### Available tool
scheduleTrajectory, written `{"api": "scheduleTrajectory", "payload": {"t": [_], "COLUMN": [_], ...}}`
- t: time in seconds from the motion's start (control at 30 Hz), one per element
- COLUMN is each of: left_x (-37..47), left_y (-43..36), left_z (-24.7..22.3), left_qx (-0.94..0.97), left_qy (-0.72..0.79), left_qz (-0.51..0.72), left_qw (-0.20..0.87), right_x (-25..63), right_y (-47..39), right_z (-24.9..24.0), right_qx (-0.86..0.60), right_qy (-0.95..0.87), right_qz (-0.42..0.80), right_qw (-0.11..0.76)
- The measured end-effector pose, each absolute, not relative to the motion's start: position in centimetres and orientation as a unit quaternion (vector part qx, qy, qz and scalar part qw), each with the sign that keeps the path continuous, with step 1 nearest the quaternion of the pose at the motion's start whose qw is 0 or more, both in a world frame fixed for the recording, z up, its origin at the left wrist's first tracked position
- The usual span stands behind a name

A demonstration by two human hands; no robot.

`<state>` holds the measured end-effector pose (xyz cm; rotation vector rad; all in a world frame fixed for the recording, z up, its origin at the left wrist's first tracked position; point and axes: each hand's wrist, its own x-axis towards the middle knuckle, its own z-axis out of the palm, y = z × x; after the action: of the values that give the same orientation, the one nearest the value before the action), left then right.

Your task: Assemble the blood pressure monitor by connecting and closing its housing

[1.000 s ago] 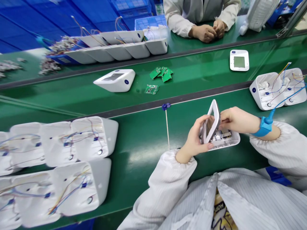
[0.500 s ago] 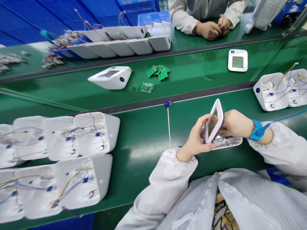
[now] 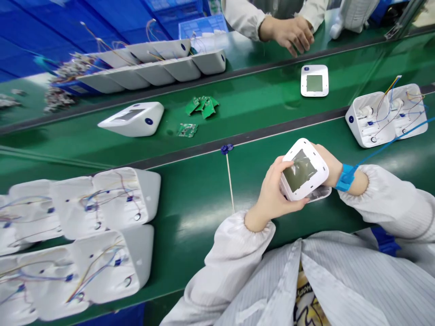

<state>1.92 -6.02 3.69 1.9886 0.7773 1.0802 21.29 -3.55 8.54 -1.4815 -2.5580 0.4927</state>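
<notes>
Between both hands, just above the green workbench [image 3: 204, 199], sits a white monitor housing [image 3: 305, 170], display side up. Left hand [image 3: 273, 194] grasps its near-left edge; right hand [image 3: 330, 165] holds the far side, mostly hidden behind it, a blue wrist strap [image 3: 345, 177] at the wrist. Open wired housings [image 3: 115, 203] lie well apart to the left. Across the conveyor, a co-worker's hand [image 3: 288, 32] rests on the far bench.

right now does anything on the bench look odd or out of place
Mostly orderly. The loose green circuit boards lie in an untidy overlapping heap on the belt, one stray board apart. The screen cover between both hands sits tilted over its base.
</notes>
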Motion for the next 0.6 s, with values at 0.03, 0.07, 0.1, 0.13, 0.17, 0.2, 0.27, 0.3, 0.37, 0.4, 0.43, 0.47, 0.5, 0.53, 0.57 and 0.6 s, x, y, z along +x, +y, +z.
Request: {"api": "scheduleTrajectory", "payload": {"t": [0.03,0.07,0.1,0.13,0.17,0.2,0.27,0.3,0.37,0.4,0.43,0.47,0.5,0.53,0.57,0.6], "left_x": [1.8,1.7,1.4,1.2,0.9,0.6,0.2,0.0,0.0,0.0,0.1,0.2,0.3,0.4,0.5,0.5], "left_y": [-6.1,-6.2,-6.3,-6.3,-6.4,-6.4,-6.5,-6.4,-6.4,-6.4,-6.4,-6.4,-6.3,-6.3,-6.3,-6.2], "left_z": [3.8,3.9,4.0,4.0,4.1,4.2,4.3,4.4,4.5,4.6,4.6,4.7,4.8,4.8,4.9,5.1], "left_qx": [0.783,0.792,0.803,0.817,0.834,0.851,0.883,0.894,0.908,0.913,0.917,0.920,0.923,0.924,0.925,0.926], "left_qy": [0.305,0.308,0.311,0.312,0.311,0.309,0.301,0.295,0.285,0.279,0.274,0.272,0.272,0.273,0.274,0.276], "left_qz": [0.412,0.403,0.390,0.374,0.353,0.329,0.279,0.258,0.231,0.221,0.212,0.202,0.193,0.184,0.177,0.170], "left_qw": [0.352,0.339,0.325,0.309,0.290,0.268,0.230,0.217,0.203,0.200,0.197,0.195,0.194,0.194,0.195,0.195], "right_x": [21.3,21.2,21.1,21.0,20.8,20.8,20.9,21.2,22.3,23.1,24.1,25.0,26.0,26.9,27.5,28.0], "right_y": [-3.6,-3.6,-3.7,-3.8,-3.9,-3.9,-3.7,-3.5,-2.8,-2.5,-2.1,-1.9,-1.7,-1.7,-1.8,-2.0], "right_z": [8.5,8.5,8.4,8.3,8.2,8.1,8.0,8.1,8.5,8.8,9.2,9.5,9.8,9.9,9.9,9.7], "right_qx": [-0.498,-0.501,-0.503,-0.503,-0.501,-0.497,-0.484,-0.467,-0.408,-0.377,-0.350,-0.336,-0.341,-0.363,-0.394,-0.429], "right_qy": [-0.848,-0.847,-0.848,-0.850,-0.853,-0.856,-0.861,-0.867,-0.883,-0.887,-0.885,-0.874,-0.855,-0.827,-0.792,-0.751], "right_qz": [0.165,0.161,0.153,0.143,0.134,0.131,0.147,0.167,0.226,0.263,0.304,0.345,0.382,0.413,0.437,0.456], "right_qw": [0.073,0.070,0.064,0.059,0.055,0.053,0.055,0.055,0.047,0.046,0.049,0.060,0.083,0.119,0.163,0.210]}}
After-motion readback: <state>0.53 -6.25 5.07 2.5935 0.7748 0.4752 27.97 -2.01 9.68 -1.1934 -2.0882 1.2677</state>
